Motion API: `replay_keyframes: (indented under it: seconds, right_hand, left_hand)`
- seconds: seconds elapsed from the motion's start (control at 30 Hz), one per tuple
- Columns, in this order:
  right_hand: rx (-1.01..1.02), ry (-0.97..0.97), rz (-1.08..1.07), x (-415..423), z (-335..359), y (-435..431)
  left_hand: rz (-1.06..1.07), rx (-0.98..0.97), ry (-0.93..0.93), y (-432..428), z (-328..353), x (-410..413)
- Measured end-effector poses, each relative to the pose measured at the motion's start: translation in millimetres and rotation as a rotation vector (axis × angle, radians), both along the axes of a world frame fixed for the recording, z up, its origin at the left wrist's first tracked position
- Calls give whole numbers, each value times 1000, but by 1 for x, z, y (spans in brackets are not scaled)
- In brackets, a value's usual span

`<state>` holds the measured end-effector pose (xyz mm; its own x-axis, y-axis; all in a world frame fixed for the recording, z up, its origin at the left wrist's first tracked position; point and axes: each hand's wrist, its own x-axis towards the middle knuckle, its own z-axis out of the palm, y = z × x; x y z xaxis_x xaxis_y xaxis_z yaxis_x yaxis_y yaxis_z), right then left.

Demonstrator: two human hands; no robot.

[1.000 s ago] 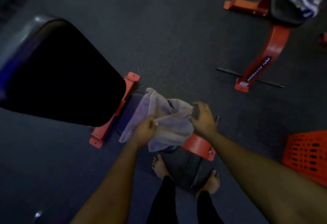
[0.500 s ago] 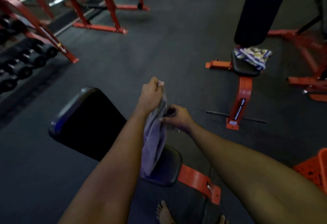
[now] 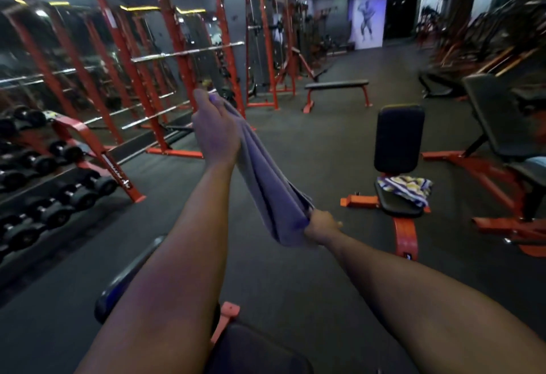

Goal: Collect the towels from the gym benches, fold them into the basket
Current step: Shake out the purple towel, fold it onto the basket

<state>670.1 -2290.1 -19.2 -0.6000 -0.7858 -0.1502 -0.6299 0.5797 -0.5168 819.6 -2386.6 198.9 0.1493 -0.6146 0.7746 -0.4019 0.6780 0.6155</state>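
Now grey towel (image 3: 266,184) stretched in air btwn hands, above bench pad (image 3: 254,350). Left hand (image 3: 214,131) pinching top end high, right hand (image 3: 322,224) fisted on low end. Keep taut, find corners, then fold. Striped towel (image 3: 404,188) waits on next seat (image 3: 396,206); basket out of view.

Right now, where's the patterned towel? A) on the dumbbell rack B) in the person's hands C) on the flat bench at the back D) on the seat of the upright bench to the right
D: the patterned towel lies on the seat of the upright bench, while both hands hold the grey towel stretched between them.
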Motion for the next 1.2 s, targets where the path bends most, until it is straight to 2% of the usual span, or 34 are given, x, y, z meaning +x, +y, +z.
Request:
replay_keyframes:
  seconds: [0.13,0.23,0.33,0.53,0.67,0.77,0.87,0.93,1.03,1.13,1.2]
  right_hand:
    - [-76,11,-284,-35,32,12]
    - [-231,30,-492,-65,52,22]
    - [-268,69,-586,-84,66,28]
    - [-143,231,-616,-107,72,40]
    - [-272,261,-724,-110,69,48]
    - [-413,205,-761,-114,72,53]
    - [-513,128,-768,-116,76,57]
    - [-527,118,-770,-116,79,58]
    - [-484,169,-797,-115,82,62]
    - [-474,220,-825,-117,82,72]
    - [-491,226,-819,-117,81,75]
  left_hand:
    - [202,204,-115,-16,2,18]
    - [256,419,-242,-31,-7,33]
    - [231,528,-263,-38,-24,40]
    - [207,558,-204,-38,-37,46]
    - [166,483,-195,-43,-43,54]
    - [-47,485,-347,-60,-51,62]
    - [-357,623,-474,-65,-59,67]
    - [-469,670,-569,-61,-66,67]
    - [-382,668,-731,-66,-81,64]
    - [-227,710,-770,-73,-94,64]
    - [-142,658,-760,-74,-99,63]
